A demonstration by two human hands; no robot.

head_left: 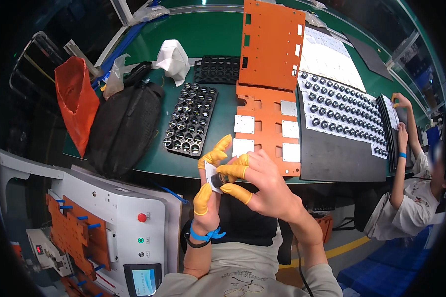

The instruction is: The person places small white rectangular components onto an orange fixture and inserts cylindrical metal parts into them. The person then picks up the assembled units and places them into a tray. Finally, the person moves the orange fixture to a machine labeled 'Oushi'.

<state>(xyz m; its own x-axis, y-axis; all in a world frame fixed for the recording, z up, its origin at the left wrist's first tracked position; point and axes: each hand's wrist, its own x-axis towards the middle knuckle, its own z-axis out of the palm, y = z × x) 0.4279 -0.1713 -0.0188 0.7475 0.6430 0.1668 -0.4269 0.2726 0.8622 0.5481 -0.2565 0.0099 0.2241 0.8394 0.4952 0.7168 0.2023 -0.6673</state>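
My left hand, in yellow finger cots, grips a small white square plate by its edges. Thumb and fingers of my right hand, also in yellow cots, close around a short black cylinder against the plate's face. Whether the two parts are joined cannot be seen. Just beyond my hands lies an orange fixture board with white square plates in several of its places. To its left stands a black tray of round, glossy lens-like parts.
Right of the fixture, rows of black cylinders on white plates lie on a dark mat. A co-worker's hands hold a panel at far right. A black mesh bag and orange bag sit left, above a grey machine.
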